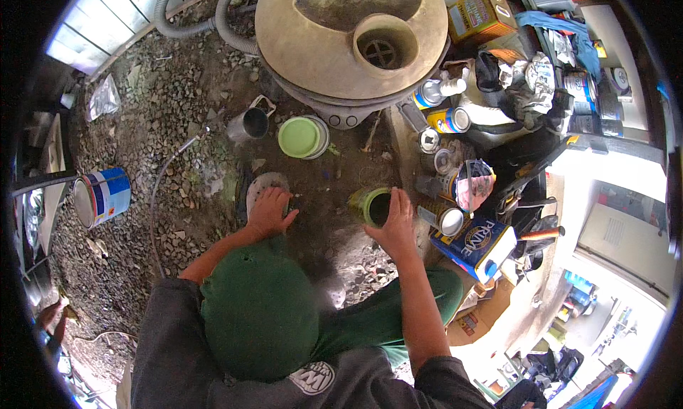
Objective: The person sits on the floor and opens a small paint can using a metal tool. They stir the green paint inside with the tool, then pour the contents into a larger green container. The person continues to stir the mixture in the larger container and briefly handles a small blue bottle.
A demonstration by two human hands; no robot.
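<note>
My right hand (395,222) grips a small can (365,204) with a yellow-green smeared rim and a dark inside. The can tilts toward my palm, thumb on the near side and fingers along the far right side. My left hand (267,215) lies with fingers apart on a pale, rounded, speckled thing (265,184) just ahead of my left knee; I cannot make out what it is. Beyond the hands stands a white tub (299,138) with light-green paint. Left of that tub a grey metal mug (249,124) leans over on the ground.
A large beige drum-shaped machine (313,60) with a round opening fills the far side. Paint cans (449,120), a blue rectangular tin (475,249) and crumpled paper (535,78) crowd the right. A blue-and-white paint can (107,197) lies on gravel at left, near a thin hose (158,188).
</note>
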